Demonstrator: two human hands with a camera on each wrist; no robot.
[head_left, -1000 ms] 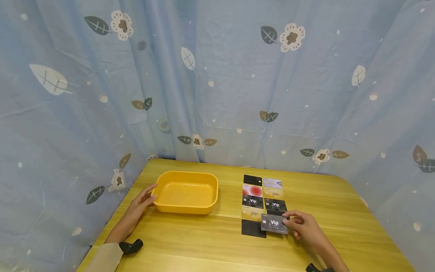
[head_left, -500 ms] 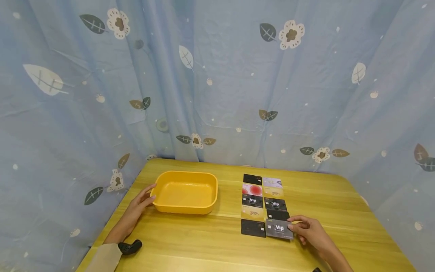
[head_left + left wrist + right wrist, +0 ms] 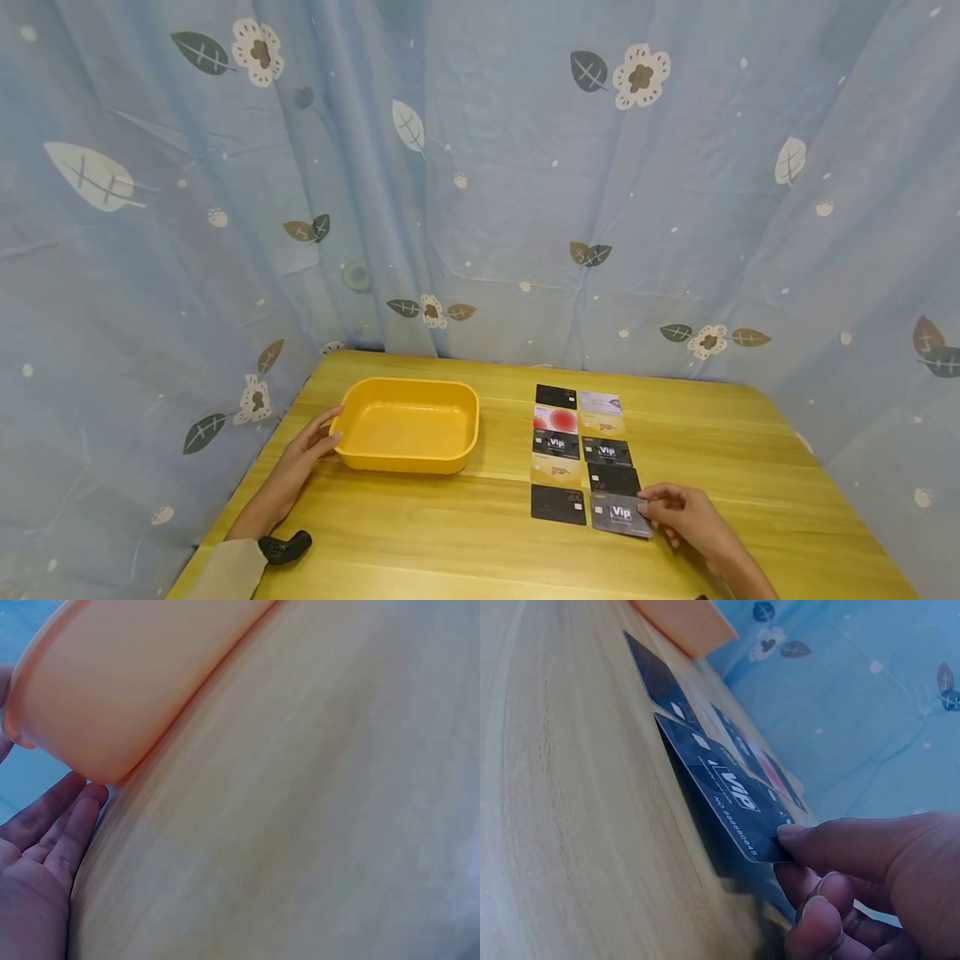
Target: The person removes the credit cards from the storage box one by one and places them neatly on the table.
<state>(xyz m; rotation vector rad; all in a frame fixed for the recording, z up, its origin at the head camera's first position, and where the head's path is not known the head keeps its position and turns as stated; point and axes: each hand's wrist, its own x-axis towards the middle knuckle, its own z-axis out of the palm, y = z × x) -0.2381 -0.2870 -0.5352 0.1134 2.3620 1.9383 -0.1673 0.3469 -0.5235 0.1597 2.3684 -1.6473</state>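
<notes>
My right hand [image 3: 688, 518] pinches the right edge of a dark grey VIP card [image 3: 619, 512] between thumb and fingers. In the right wrist view the card [image 3: 718, 795] is tilted, with a shadow under its near edge. It lies below a black card [image 3: 613, 479] and beside another black VIP card [image 3: 557, 505] in the left column. At the left, my left hand [image 3: 298, 458] holds the end of a yellow plastic basin [image 3: 408, 463], thumb and a finger at the rim. The left wrist view shows more fingertips [image 3: 88, 814] by the basin's [image 3: 112, 697] base.
Two columns of cards run away across the wooden table [image 3: 465, 542]: a red-and-white card [image 3: 556, 418], gold cards [image 3: 557, 471], black VIP cards [image 3: 607, 452] and a pale purple card [image 3: 600, 402]. A blue patterned curtain [image 3: 495, 167] hangs behind the table and along its sides.
My right hand has moved right and toward me with the grey VIP card, from overlapping the neighbouring cards to the near end of the right column. The left hand stays at the basin.
</notes>
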